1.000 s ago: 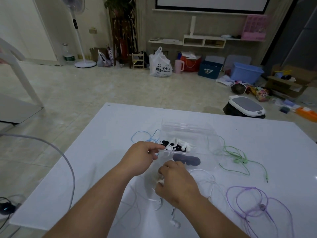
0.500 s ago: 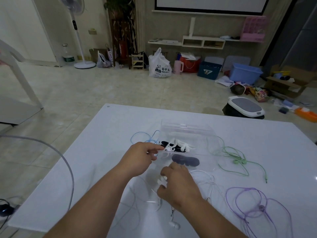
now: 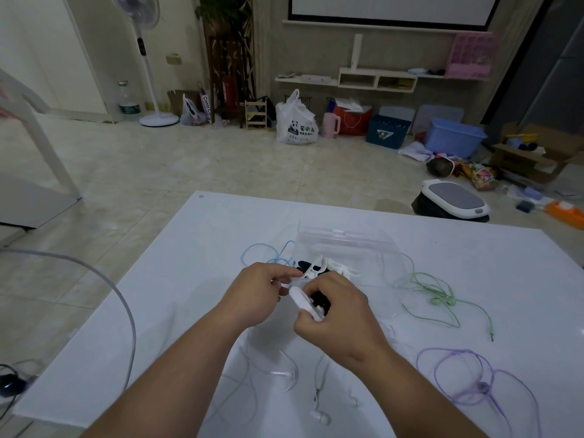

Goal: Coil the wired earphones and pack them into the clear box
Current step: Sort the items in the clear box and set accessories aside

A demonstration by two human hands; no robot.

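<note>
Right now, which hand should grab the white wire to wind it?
Left, probably. The right hand grips the white plastic piece, so it's busy. The left hand is beside it with curled fingers; what they pinch, I cannot tell. The white earphones lie loose on the table near both wrists.

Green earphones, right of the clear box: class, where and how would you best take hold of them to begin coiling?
Pinch the green earphones at their two earbuds, which lie close together, coming straight down from above. The thin cord lies flat in loose loops on the table, giving little to grip sideways; the buds are the bulkiest part. The right hand lies nearer.
</note>
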